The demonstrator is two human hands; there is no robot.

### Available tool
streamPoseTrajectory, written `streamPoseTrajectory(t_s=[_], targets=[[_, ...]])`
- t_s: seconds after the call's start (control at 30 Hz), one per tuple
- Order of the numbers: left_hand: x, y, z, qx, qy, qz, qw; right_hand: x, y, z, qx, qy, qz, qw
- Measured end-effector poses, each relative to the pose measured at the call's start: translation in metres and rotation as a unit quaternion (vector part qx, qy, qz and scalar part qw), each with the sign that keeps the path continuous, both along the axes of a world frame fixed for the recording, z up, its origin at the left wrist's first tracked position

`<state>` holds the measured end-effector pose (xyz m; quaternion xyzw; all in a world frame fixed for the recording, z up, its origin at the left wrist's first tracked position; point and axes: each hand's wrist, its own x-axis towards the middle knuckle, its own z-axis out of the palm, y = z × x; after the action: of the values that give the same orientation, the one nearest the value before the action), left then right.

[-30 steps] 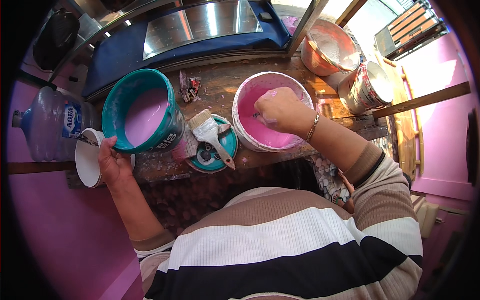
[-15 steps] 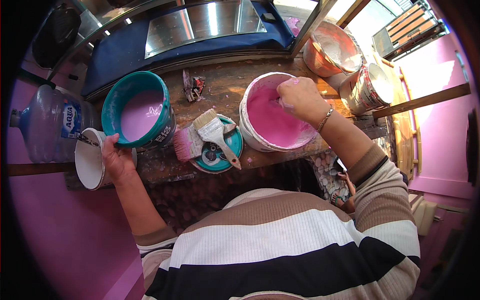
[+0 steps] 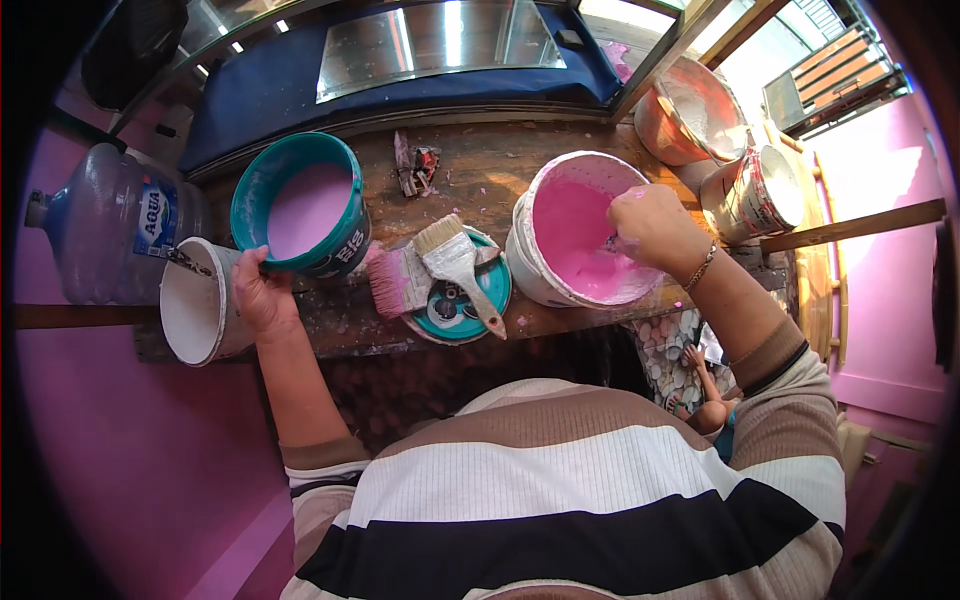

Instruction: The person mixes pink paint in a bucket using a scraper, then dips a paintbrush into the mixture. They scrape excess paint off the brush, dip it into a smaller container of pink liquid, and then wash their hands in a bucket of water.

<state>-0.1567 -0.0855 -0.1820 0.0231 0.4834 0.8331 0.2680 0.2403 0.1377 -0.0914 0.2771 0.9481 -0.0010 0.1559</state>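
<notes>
My left hand (image 3: 265, 298) grips the near rim of a teal bucket (image 3: 348, 222) that holds pale pink paint. Over the right side of a white bucket (image 3: 527, 262) with brighter pink paint inside, my right hand (image 3: 650, 230) is closed around something; the fist hides most of it, and I cannot make out its kind. Between the buckets lies a teal lid (image 3: 494, 290) with two paintbrushes on it. One brush (image 3: 456, 262) has pale bristles and a whitish handle; the other brush (image 3: 392, 284) has bristles coated pink.
A white pail (image 3: 190, 310) and a large clear water jug (image 3: 95, 225) stand at the left. Crumpled scraps (image 3: 415, 165) lie on the wooden table (image 3: 480, 165). Two paint-stained buckets, one orange (image 3: 668, 130) and one white (image 3: 735, 200), stand far right. Below right, another person's arm (image 3: 708, 380) shows.
My right hand has moved toward the right, near side of the white bucket. The whole scene sits further right in the picture. My left hand stays on the teal bucket's rim.
</notes>
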Motion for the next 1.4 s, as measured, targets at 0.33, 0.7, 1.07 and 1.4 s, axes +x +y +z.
streamPoseTrajectory(t_s=[0.33, 0.7, 1.07, 1.4], targets=[[-0.001, 0.010, -0.024, -0.010, -0.020, 0.041, 0.999, -0.038, -0.029, -0.012, -0.045, 0.129, 0.014, 0.991], [-0.021, 0.015, -0.053, 0.035, -0.040, 0.051, 0.997, -0.003, 0.006, -0.002, 0.038, 0.020, -0.039, 0.998], [-0.008, 0.021, -0.046, -0.011, -0.019, 0.144, 0.989, -0.037, -0.034, -0.006, -0.097, 0.094, -0.012, 0.991], [0.014, 0.014, -0.021, -0.064, -0.070, 0.143, 0.985, -0.003, 0.005, -0.017, 0.060, 0.100, -0.084, 0.990]])
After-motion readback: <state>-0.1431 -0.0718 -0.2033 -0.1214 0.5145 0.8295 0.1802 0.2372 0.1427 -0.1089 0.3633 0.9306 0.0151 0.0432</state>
